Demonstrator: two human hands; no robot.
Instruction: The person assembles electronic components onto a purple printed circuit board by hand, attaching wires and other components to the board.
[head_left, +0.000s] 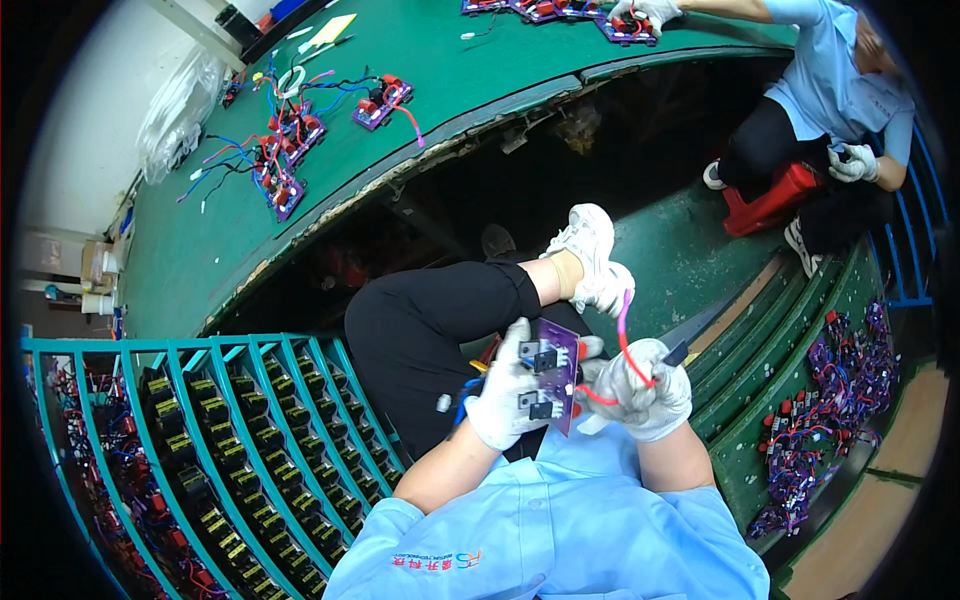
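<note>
My left hand (503,390), in a white glove, grips a purple circuit board (557,385) by its edge. Square black components stand on the board's side facing me, and a blue wire (465,400) hangs beside that hand. At the board's other edge, my gloved right hand (640,390) is closed on a red wire (598,397). This wire loops through the fingers, and its pink end (624,310) points up. A dark flat piece (676,354) sticks out beside the right fingers; whether it is held there is hard to make out.
Wired boards (285,150) lie on the green table (450,80). At my left, a teal rack (215,420) holds rows of black-and-yellow parts. More wired boards (790,460) are piled at right. A co-worker (825,90) in light blue sits on a red stool (770,200), one gloved hand at another board.
</note>
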